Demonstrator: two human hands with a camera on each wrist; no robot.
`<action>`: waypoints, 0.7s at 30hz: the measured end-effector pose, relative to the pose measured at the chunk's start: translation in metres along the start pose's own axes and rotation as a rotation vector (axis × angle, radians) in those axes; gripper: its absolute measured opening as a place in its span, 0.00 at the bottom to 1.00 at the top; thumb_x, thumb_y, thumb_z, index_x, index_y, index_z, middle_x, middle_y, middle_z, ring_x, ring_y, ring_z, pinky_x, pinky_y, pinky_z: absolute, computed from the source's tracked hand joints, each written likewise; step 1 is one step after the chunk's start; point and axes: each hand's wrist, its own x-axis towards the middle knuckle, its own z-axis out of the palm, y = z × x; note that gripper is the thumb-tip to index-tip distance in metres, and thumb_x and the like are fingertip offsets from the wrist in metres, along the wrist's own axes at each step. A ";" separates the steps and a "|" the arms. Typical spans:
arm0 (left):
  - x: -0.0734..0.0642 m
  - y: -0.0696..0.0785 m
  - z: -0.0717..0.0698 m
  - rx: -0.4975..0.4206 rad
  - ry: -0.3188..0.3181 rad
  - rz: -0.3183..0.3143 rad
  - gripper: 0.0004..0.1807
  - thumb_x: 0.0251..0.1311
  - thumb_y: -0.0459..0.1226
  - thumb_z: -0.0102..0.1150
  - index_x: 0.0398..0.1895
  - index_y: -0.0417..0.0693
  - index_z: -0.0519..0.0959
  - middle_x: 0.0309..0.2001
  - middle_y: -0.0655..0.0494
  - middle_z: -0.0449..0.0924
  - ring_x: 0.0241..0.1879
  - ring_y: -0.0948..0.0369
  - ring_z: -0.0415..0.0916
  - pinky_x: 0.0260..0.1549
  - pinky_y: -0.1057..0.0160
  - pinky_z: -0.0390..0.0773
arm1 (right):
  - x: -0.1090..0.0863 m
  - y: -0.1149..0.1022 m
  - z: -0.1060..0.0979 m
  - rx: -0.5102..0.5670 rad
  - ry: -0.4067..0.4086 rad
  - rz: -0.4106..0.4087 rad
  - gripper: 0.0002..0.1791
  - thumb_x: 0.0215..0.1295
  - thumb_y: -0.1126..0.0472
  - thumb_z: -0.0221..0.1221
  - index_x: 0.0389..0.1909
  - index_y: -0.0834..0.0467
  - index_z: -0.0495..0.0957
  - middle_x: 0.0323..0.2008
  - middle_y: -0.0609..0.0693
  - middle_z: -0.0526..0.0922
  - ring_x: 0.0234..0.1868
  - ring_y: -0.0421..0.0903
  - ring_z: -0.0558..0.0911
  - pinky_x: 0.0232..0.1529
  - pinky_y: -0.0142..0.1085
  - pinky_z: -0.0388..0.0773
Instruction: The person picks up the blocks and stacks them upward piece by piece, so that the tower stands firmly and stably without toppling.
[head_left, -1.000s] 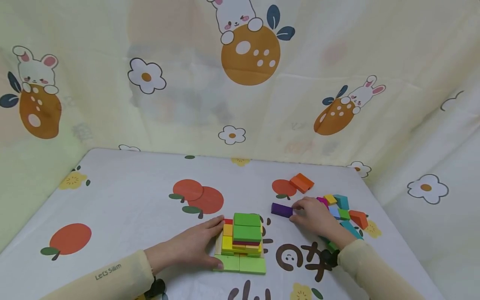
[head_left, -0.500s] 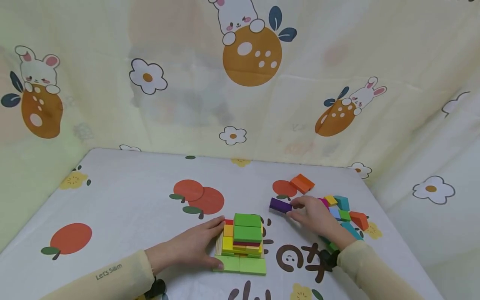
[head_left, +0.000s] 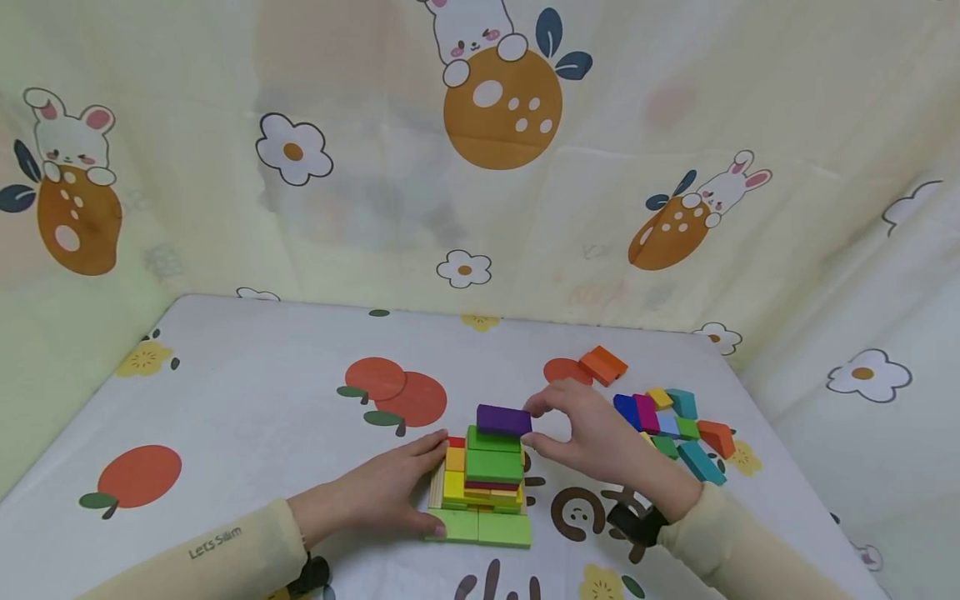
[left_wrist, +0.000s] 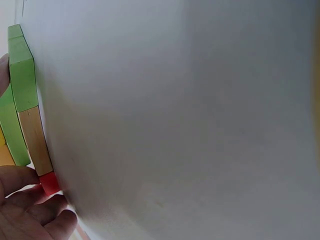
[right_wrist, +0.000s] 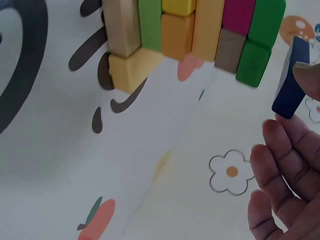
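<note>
A purple block (head_left: 504, 420) is pinched at its right end between the thumb and fingers of my right hand (head_left: 600, 433). It is held just above the green top blocks (head_left: 494, 465) of a stepped block stack (head_left: 454, 485); the right wrist view shows it as a dark block (right_wrist: 291, 80) out past the stack. My left hand (head_left: 378, 492) holds the stack's left side. Its thumb rests at a light green block (head_left: 459, 525) in front, and its fingertips touch a red block (left_wrist: 49, 183) at the far corner.
Loose coloured blocks (head_left: 686, 428) lie in a cluster to the right, beyond my right wrist. Orange blocks (head_left: 603, 365) sit farther back. A patterned white cloth (head_left: 262, 400) covers the table, and a printed curtain (head_left: 360, 200) hangs behind it.
My right hand has lifted the purple block and carried it left to above the stack. A dark blue block in the cluster is now uncovered. The left hand has stayed in place.
</note>
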 end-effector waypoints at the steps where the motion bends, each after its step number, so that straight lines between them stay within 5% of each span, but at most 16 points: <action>1: 0.000 0.000 0.000 -0.002 -0.001 -0.002 0.58 0.49 0.57 0.77 0.78 0.41 0.61 0.81 0.47 0.54 0.78 0.48 0.59 0.73 0.45 0.67 | 0.000 -0.003 0.001 -0.004 -0.009 -0.006 0.15 0.61 0.56 0.72 0.47 0.54 0.84 0.42 0.45 0.86 0.48 0.45 0.83 0.48 0.41 0.85; 21: 0.001 0.001 0.000 -0.013 -0.004 -0.014 0.56 0.50 0.55 0.77 0.78 0.42 0.61 0.81 0.48 0.55 0.78 0.49 0.59 0.73 0.46 0.67 | 0.001 -0.008 0.003 -0.025 -0.043 -0.065 0.12 0.62 0.56 0.71 0.45 0.53 0.84 0.41 0.43 0.85 0.46 0.43 0.82 0.46 0.38 0.85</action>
